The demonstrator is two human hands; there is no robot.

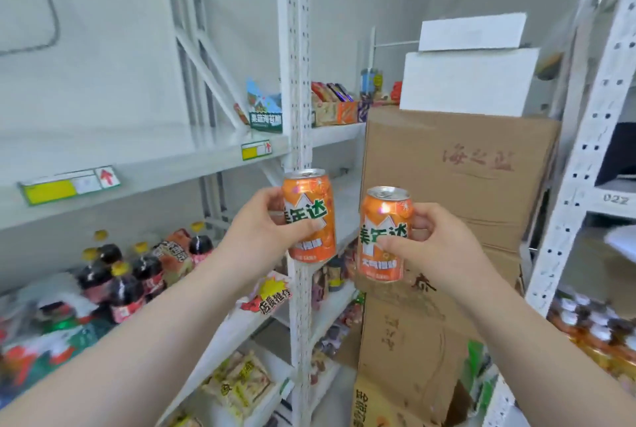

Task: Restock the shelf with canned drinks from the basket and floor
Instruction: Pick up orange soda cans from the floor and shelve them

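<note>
- Left hand: fingers wrapped round an orange can, thumb across the label; can upright, tilted slightly, held in the air in front of the white perforated upright of the shelving.
- Right hand: fingers closed on a second orange can, thumb on the label front; can upright, held in the air just beside the first, the two cans apart.
- Both cans: orange with green-and-white lettering, silver tops with pull tabs, unopened.
- Upper shelf, left bay: mostly bare; yellow price tags with red arrows on its front edge; a green-and-blue snack box at its right end.
- Lower shelf, left bay: dark cola bottles with yellow caps, other packaged goods beside them, blurred.
- Right of the upright: stacked brown cardboard boxes with red characters; white boxes on top.
- Behind the boxes: a shelf with assorted snack packs.
- Far right: a second white rack.
</note>
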